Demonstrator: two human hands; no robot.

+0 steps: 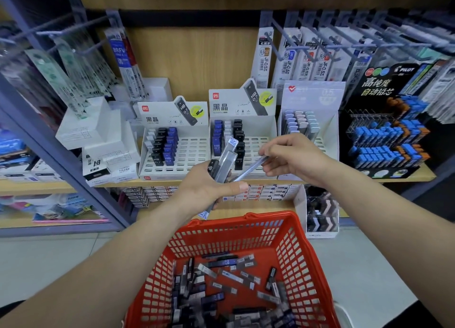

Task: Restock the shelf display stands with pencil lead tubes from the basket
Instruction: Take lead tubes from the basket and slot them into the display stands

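**shelfrat:** why stand so close to the shelf [61,186] with the basket [246,216] right underneath?

**leadhead:** short reach, I'd guess. The red mesh basket sits low in front of the person and the wooden shelf is just past it. Loose lead tubes [229,278] are heaped in the bottom, pointing every which way.

**shelfrat:** and the stands?

**leadhead:** four side by side on the shelf. The left stand [194,155] and middle stand [258,143] are white slotted trays. Each has a few columns of black, blue and pale tubes standing upright on its left side, and most slots are bare. Next comes a white stand [327,130] with pastel tubes, then a black stepped stand [384,130] with blue and orange ones.

**shelfrat:** hands?

**leadhead:** the left hand [209,189] is curled round a small bunch of tubes [225,165], thumb across the front, just in front of the middle stand. Looks like a handful to feed from, so there's no bending down for every piece. The right hand [295,157] has thumb and fingertips pinched on one clear tube [251,168]. Its lower end reaches down to the left palm. Can't tell if it's free of the bunch.

**shelfrat:** what do the tubes look like?

**leadhead:** slim flat sticks. One's black with white "HB", the others are see-through grey. Slick plastic, probably easy to fumble.
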